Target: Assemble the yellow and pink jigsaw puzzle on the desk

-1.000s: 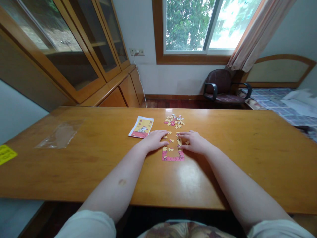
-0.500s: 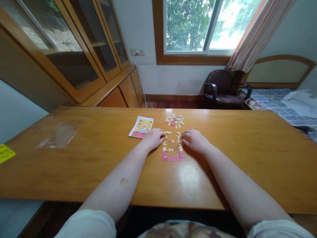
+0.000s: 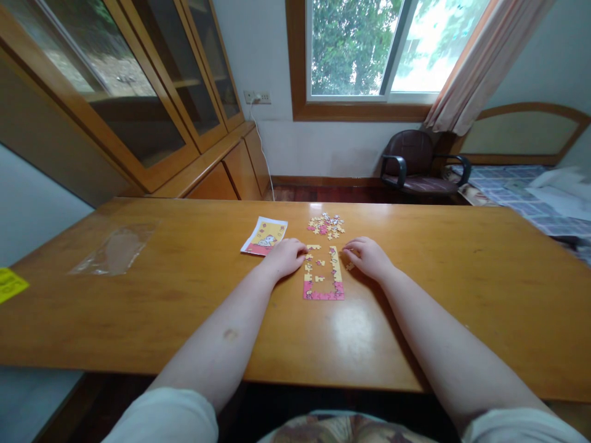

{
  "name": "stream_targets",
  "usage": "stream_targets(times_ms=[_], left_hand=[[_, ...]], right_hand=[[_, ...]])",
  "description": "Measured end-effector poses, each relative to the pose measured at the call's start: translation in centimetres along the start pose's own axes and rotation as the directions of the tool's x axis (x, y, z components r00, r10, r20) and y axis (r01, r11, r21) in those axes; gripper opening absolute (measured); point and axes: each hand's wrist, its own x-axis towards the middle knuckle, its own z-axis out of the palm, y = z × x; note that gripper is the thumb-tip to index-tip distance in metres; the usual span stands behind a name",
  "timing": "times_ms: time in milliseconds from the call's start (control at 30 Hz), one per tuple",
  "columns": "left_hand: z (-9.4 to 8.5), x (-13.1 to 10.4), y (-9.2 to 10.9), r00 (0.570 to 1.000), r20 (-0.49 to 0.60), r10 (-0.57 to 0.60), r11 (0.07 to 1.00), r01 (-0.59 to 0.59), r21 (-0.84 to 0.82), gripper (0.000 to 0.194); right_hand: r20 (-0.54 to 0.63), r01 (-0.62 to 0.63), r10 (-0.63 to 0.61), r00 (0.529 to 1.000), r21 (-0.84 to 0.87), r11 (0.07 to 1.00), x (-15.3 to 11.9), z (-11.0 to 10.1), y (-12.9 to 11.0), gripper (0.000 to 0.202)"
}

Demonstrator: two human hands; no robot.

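A partly assembled jigsaw puzzle (image 3: 324,295) lies in front of me, pink along the near edge and yellow up both sides. My left hand (image 3: 287,255) is curled at its upper left side, fingertips closed against a yellow edge piece. Just off the right side, my right hand (image 3: 368,255) hovers low with bent fingers slightly apart. A loose yellow puzzle piece (image 3: 349,266) lies below that hand, partly covered. Small loose pieces (image 3: 319,263) sit inside the frame. Beyond the puzzle is a pile of mixed puzzle pieces (image 3: 325,225).
A picture card (image 3: 266,235) showing a white cartoon animal lies behind my left hand. A clear plastic bag (image 3: 115,249) is on the left of the wooden table (image 3: 184,295), with a yellow label (image 3: 12,284) at the far left. An office chair (image 3: 410,160) stands beyond.
My right hand has drawn slightly right, away from the puzzle's side, and a loose piece now shows below it. My left hand stays nearly in place.
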Motion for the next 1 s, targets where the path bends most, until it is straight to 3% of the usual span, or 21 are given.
stream_targets(times_ms=[533,800,1000], left_hand=[[0.08,0.06,0.12,0.999,0.008,0.035,0.999,-0.035,-0.025,0.019],[-0.08,-0.01,0.43,1.000,0.019,-0.007,1.000,0.008,-0.020,0.019],[0.16,0.17,0.24,0.999,-0.038,-0.004,0.998,0.001,-0.066,0.022]], right_hand=[[-0.003,-0.014,0.014,1.000,0.014,1.000,-0.02,0.28,0.32,0.024],[0.008,-0.025,0.025,1.000,0.007,1.000,0.01,0.22,0.13,0.024],[0.002,-0.026,0.026,1.000,0.016,1.000,-0.01,0.19,0.09,0.024]])
